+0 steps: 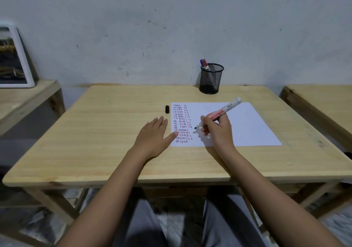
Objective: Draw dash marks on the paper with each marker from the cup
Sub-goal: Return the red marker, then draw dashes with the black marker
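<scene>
An uncapped black marker [221, 114] labelled "SNOWMAN" is gripped in the right hand [219, 130], its tip poised just above the paper [245, 125]. The left hand [154, 135] is laid flat and open on the table [95, 132], its thumb touching the paper's edge. The black cap [167, 109] stands beside the paper, and the mesh cup [210, 79] is seen behind.

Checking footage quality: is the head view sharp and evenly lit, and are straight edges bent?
Head view: dim, soft light; the paper and dashes are readable; faint shadow under the right hand; the table edges bow from the wide lens; the floor at the bottom corners is blurred.
</scene>
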`<state>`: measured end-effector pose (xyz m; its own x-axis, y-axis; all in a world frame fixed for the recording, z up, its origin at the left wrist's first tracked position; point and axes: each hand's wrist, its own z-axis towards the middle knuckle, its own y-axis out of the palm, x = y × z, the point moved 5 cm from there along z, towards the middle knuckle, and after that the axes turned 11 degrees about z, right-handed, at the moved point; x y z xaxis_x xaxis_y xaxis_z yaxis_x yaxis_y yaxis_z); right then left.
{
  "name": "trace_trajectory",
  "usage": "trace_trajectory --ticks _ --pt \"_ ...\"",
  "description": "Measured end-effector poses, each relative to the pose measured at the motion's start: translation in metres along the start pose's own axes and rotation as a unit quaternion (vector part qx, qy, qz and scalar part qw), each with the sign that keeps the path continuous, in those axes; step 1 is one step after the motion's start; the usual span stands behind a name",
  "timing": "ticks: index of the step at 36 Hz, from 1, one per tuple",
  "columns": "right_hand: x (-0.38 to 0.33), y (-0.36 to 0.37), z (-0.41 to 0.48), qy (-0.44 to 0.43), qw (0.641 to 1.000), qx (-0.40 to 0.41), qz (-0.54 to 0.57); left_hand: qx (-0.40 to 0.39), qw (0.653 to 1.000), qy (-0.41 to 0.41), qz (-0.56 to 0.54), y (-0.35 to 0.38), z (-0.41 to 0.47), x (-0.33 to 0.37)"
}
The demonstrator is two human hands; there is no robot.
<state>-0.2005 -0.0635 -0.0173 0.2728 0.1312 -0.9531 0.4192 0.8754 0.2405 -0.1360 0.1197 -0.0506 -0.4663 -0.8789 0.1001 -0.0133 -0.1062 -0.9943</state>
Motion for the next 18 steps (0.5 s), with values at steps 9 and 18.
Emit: trace_trajectory --ticks 9,18 --pt "-0.007 -0.003 0.035 0.032 0.998 0.01 0.057 0.042 0.975 -0.052 -0.211 -0.03 0.03 -0.004" --pt "-0.005 -0.007 0.057 0.04 0.996 0.012 0.077 0.108 0.973 -0.074 -0.189 -0.042 0.069 -0.006"
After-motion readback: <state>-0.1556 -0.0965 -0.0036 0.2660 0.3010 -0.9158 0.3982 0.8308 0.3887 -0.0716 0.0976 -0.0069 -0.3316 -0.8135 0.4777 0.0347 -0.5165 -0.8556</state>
